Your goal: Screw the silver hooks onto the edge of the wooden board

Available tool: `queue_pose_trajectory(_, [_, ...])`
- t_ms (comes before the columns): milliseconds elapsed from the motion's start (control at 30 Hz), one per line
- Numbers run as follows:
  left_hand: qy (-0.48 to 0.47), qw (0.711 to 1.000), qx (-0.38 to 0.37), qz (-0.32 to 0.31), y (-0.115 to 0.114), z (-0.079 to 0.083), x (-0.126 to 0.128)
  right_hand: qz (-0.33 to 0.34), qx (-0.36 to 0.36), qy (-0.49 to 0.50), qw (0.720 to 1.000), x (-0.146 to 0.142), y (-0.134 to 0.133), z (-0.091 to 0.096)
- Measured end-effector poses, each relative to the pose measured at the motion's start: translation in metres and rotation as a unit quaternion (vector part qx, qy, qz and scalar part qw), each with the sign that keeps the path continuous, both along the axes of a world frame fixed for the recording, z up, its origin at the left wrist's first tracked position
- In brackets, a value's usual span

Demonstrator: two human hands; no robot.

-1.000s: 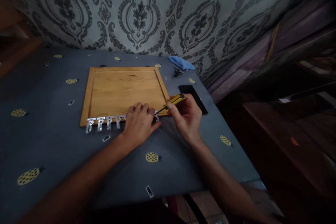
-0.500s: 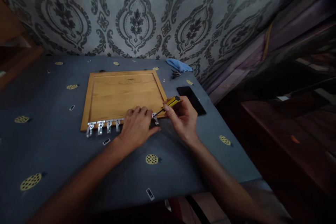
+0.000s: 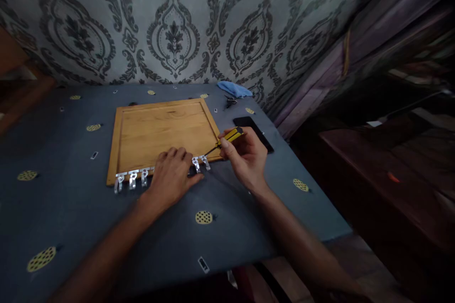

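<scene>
A wooden board (image 3: 163,128) with a raised frame lies flat on the table. Along its near edge runs a metal hook rail (image 3: 133,171) with several silver hooks. My left hand (image 3: 172,170) rests over the middle of this rail, fingers bent onto the board edge and thumb stretched to the right, hiding part of the rail. In my closed right hand (image 3: 247,158) is a yellow and black screwdriver (image 3: 230,136), tilted, its tip at the rail's right end near the last hook (image 3: 205,163). Whether the tip sits in a screw is too small to tell.
A black phone (image 3: 265,141) lies right of the board, partly behind my right hand. Farther back are a small dark tool (image 3: 230,102) and a blue cloth (image 3: 234,89). The patterned wall (image 3: 174,23) borders the table's back; the tablecloth (image 3: 298,218) ends at the right.
My left hand has slid left along the rail, uncovering another hook near the right end. The screwdriver tip stays at the rail's right end. The whole view has shifted slightly.
</scene>
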State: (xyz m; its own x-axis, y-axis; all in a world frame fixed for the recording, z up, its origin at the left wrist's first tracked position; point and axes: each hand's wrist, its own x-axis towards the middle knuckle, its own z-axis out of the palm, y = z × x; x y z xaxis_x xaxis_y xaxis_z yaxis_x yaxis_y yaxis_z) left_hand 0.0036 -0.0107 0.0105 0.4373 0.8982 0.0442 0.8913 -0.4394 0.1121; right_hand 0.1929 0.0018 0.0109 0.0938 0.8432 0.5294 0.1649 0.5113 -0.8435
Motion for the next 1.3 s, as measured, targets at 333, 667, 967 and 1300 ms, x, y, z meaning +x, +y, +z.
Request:
queue_pose_trajectory(333, [-0.014, 1.000, -0.009, 0.004, 0.002, -0.003, 0.001, 0.050, -0.033, -0.010, 0.998, -0.020, 0.008, -0.008])
queue_pose_trajectory(667, [-0.008, 1.000, -0.025, 0.002, 0.002, 0.002, 0.001, 0.036, -0.034, -0.037, 0.998, -0.022, 0.012, -0.016])
queue_pose_trajectory(967, [0.002, 1.000, -0.029, 0.002, 0.002, 0.002, 0.002, 0.030, -0.013, -0.085, 0.996, -0.029, 0.016, -0.006])
queue_pose_trajectory(1300, [0.002, 1.000, -0.029, 0.003, 0.002, 0.001, 0.001, -0.018, -0.004, -0.028, 0.999, -0.027, 0.002, -0.022])
